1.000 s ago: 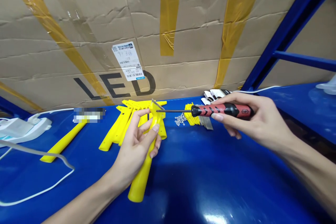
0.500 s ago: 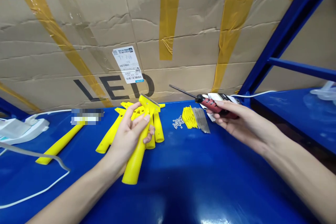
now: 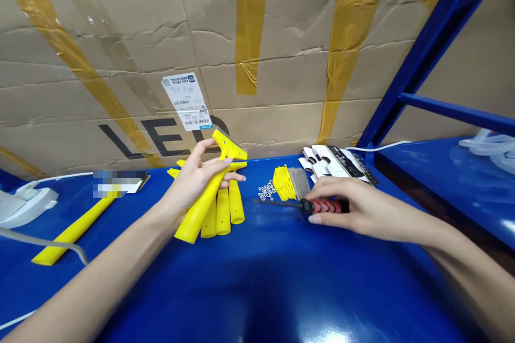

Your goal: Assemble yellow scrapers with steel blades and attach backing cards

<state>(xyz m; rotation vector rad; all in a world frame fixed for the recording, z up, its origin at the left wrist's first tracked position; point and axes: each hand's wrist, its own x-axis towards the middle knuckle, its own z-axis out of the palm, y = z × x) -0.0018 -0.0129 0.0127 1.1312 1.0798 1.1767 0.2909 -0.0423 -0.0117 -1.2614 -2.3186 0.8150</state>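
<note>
Closed round a yellow scraper [image 3: 207,201], my left hand [image 3: 197,171] holds it tilted, with its bladed head up and to the right. More yellow scraper handles [image 3: 223,211] lie behind and below it on the blue table [image 3: 257,289]. My right hand [image 3: 341,206] grips a screwdriver with a red and black handle [image 3: 324,206]; its shaft points left, just below a pile of small screws [image 3: 266,191]. Beyond the screwdriver are a stack of yellow plates [image 3: 284,183] and a stack of grey metal blades [image 3: 300,183].
White and black cards [image 3: 332,162] lie at the back right. Another yellow scraper [image 3: 76,225] and a white power strip [image 3: 30,206] with cables are on the left. A large cardboard box [image 3: 289,80] stands behind; a blue metal frame [image 3: 422,48] rises at right.
My right hand has lowered the screwdriver toward the table, near the screws. The scraper in my left hand has tilted further and shifted left. The view has moved slightly.
</note>
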